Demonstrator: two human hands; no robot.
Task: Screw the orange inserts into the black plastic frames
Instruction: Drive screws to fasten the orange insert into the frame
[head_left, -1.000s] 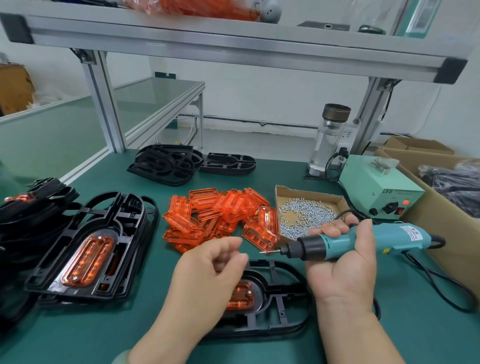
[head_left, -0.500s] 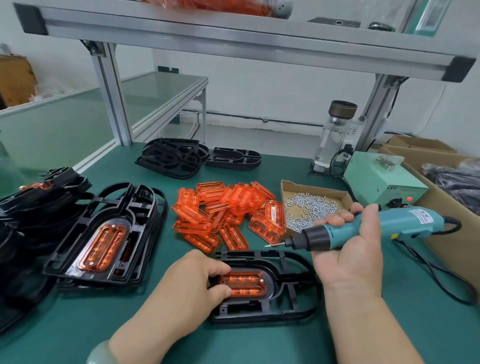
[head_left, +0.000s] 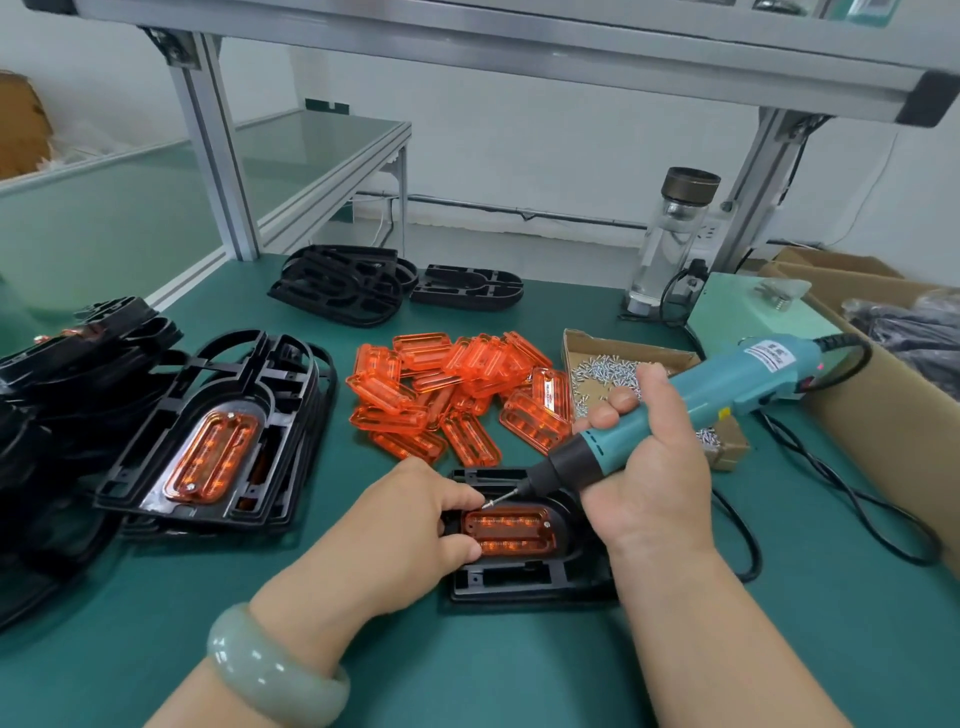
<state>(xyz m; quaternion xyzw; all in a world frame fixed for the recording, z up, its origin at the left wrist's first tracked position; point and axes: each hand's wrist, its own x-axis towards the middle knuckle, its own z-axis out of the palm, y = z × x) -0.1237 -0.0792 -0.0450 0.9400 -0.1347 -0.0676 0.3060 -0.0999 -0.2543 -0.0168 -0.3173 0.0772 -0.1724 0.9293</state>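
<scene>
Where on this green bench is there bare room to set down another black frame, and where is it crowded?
Bare mat: near-left, between the frame stack and the left hand; near-right, beside the power cable. Crowded: the centre, with orange inserts, screw box and electric screwdriver.

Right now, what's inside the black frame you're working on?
An orange insert sits in the recess of the black frame, a screw head visible at its right end. The left hand holds and covers its left end, where the screwdriver points, so any screw there is hidden.
</scene>
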